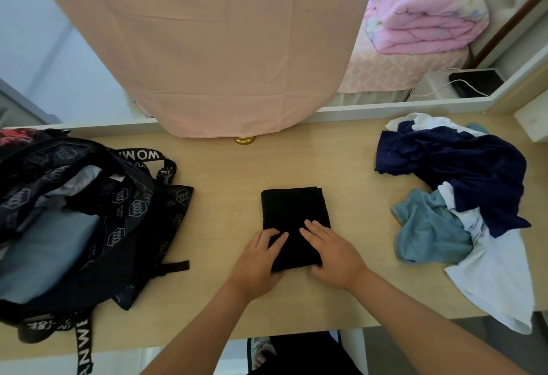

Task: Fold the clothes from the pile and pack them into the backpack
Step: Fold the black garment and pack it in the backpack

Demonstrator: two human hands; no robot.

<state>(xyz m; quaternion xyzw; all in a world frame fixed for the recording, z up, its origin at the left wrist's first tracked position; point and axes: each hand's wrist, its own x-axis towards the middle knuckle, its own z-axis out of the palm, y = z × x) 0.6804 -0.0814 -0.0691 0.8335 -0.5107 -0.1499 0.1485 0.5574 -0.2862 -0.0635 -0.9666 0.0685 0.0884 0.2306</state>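
A black garment (293, 211), folded into a narrow rectangle, lies in the middle of the wooden table (341, 161). My left hand (258, 259) grips its near left edge, thumb under and fingers on top. My right hand (332, 253) rests on its near right part with fingers fairly straight, thumb at the near edge. The black patterned backpack (118, 214) lies open at the left with grey and pale blue clothes inside. The pile of unfolded clothes (462, 193) sits at the right: navy, teal and white pieces.
A peach cloth (207, 48) hangs over something at the table's far side, with a gold base (244, 140) showing beneath it. Backpack straps (83, 342) hang over the near edge. A white garment (498, 294) droops off the right corner. A bed with pink bedding (421, 12) stands behind.
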